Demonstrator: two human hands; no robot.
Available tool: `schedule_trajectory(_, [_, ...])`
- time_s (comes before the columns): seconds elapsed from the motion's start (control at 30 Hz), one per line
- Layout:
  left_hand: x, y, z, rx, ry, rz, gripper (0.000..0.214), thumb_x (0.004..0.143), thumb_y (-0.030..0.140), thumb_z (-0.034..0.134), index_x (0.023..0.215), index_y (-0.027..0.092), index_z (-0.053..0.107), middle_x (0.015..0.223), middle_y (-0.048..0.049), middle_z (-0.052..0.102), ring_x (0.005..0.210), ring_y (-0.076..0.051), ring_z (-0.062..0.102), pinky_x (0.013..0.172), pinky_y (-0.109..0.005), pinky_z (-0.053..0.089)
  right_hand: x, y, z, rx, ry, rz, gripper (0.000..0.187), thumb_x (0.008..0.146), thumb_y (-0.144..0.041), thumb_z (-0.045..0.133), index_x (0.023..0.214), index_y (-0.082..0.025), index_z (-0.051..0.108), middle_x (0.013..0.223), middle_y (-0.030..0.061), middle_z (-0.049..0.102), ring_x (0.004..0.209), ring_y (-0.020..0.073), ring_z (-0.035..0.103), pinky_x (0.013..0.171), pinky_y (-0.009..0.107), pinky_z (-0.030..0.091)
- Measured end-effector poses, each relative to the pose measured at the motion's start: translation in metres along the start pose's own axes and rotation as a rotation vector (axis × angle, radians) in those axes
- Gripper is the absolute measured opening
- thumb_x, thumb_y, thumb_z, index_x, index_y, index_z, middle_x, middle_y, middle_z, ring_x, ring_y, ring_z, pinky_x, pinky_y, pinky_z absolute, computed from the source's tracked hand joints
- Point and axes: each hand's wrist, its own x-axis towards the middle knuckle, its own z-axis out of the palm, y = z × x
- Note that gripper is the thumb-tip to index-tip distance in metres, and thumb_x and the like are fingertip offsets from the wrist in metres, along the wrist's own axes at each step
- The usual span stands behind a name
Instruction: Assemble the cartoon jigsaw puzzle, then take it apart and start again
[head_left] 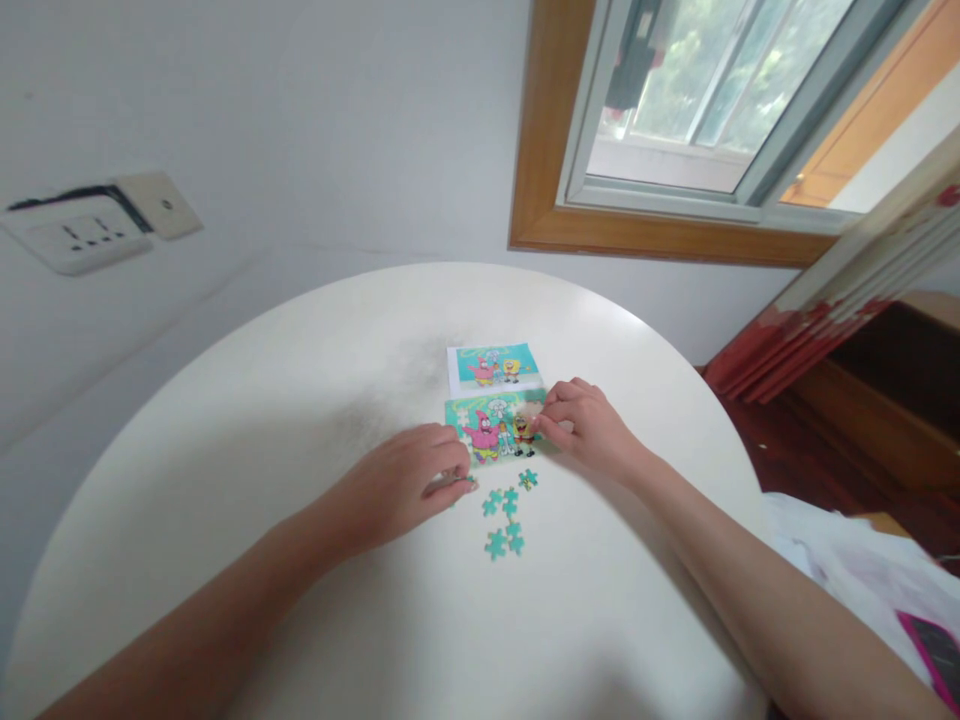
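A partly assembled cartoon jigsaw puzzle lies on the round white table, with pale gaps at its left side and upper right. My right hand is at the puzzle's right edge, thumb and fingers closed together over it; whatever they hold is hidden. Just below the puzzle's lower left corner, my left hand pinches a small teal puzzle piece between thumb and fingers. Several loose teal pieces lie nearer to me, and one patterned piece sits close under the puzzle.
Beyond the puzzle lies a reference picture card showing the same characters. The white table meets a wall with a socket. A window and a red-and-white curtain are at the right. White plastic lies beyond the table's right edge.
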Motion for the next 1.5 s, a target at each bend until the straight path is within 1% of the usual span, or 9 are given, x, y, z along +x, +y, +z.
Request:
schedule_trajectory(0.17, [0.001,0.002,-0.002,-0.064,-0.006,-0.229,0.023,0.089,0.037,0.055,0.074,0.019,0.057,0.061,0.0045,0.055,0.056,-0.011,0.047,0.056,-0.023,0.029,0.002,0.002,-0.003,0.116,0.064,0.014,0.033,0.095,-0.031,0.051,0.072,-0.019,0.072,0.079,0.0064,0.064,0.079,0.0181,0.054,0.077,0.033,0.039])
schedule_trajectory(0.27, [0.002,0.008,-0.004,-0.152,0.054,-0.321,0.021,0.086,0.036,0.056,0.074,0.019,0.059,0.059,0.0055,0.055,0.053,-0.009,0.047,0.053,-0.021,0.031,0.003,-0.004,-0.001,0.184,0.086,-0.002,0.034,0.095,-0.03,0.051,0.069,-0.018,0.07,0.074,0.0058,0.064,0.077,0.0178,0.055,0.075,0.033,0.041])
schedule_trajectory(0.43, [0.005,0.014,-0.004,-0.278,0.129,-0.317,0.016,0.084,0.033,0.055,0.08,0.02,0.063,0.061,0.005,0.059,0.054,-0.01,0.051,0.053,-0.019,0.037,0.0,-0.023,0.005,0.31,0.078,-0.161,0.02,0.093,-0.029,0.056,0.086,-0.022,0.073,0.079,0.0034,0.071,0.08,0.0175,0.059,0.081,0.033,0.042])
schedule_trajectory(0.6, [0.009,0.017,-0.002,-0.43,0.154,-0.325,0.015,0.083,0.032,0.057,0.084,0.02,0.065,0.063,0.0045,0.062,0.055,-0.01,0.055,0.052,-0.019,0.039,-0.002,-0.035,0.011,0.351,0.028,-0.243,0.022,0.096,-0.03,0.051,0.092,-0.022,0.072,0.083,0.0039,0.071,0.083,0.0174,0.06,0.082,0.033,0.042])
schedule_trajectory(0.87, [0.014,0.026,0.011,-0.774,0.12,-0.396,0.021,0.081,0.037,0.059,0.09,0.02,0.051,0.058,0.0043,0.065,0.048,-0.012,0.058,0.048,-0.021,0.043,-0.005,-0.049,0.023,0.476,0.101,-0.159,0.017,0.092,-0.03,0.059,0.078,-0.02,0.064,0.075,0.0009,0.064,0.079,0.0151,0.057,0.081,0.031,0.041])
schedule_trajectory(0.97, [0.012,0.022,0.011,-0.697,0.173,-0.376,0.025,0.083,0.036,0.058,0.097,0.022,0.044,0.063,0.0044,0.068,0.05,-0.013,0.061,0.05,-0.022,0.044,-0.003,-0.043,0.021,0.562,0.123,-0.068,0.022,0.092,-0.034,0.058,0.076,-0.02,0.064,0.074,0.0013,0.063,0.077,0.0151,0.057,0.078,0.03,0.043])
schedule_trajectory(1.13, [0.004,0.001,0.003,-0.301,0.314,-0.343,0.021,0.088,0.033,0.055,0.103,0.024,0.045,0.084,0.0028,0.071,0.064,-0.012,0.062,0.063,-0.024,0.048,0.004,-0.014,0.013,0.491,0.228,0.116,0.033,0.093,-0.043,0.052,0.072,-0.02,0.062,0.073,0.0023,0.061,0.073,0.0157,0.055,0.07,0.029,0.043])
schedule_trajectory(1.33, [0.003,-0.014,0.003,-0.1,0.357,-0.286,0.015,0.09,0.025,0.046,0.103,0.021,0.053,0.092,-0.0024,0.064,0.079,-0.016,0.059,0.076,-0.03,0.049,0.009,0.016,0.012,0.281,0.246,0.102,0.034,0.095,-0.043,0.046,0.075,-0.021,0.063,0.077,0.0046,0.064,0.078,0.0188,0.055,0.073,0.032,0.042])
schedule_trajectory(1.5, [0.004,-0.021,0.003,0.002,0.342,-0.144,0.017,0.09,0.018,0.045,0.096,0.019,0.06,0.099,-0.0061,0.061,0.096,-0.021,0.054,0.089,-0.038,0.043,0.011,0.025,0.013,0.185,0.211,0.1,0.035,0.096,-0.038,0.043,0.074,-0.02,0.063,0.074,0.0044,0.063,0.077,0.0187,0.054,0.073,0.032,0.04])
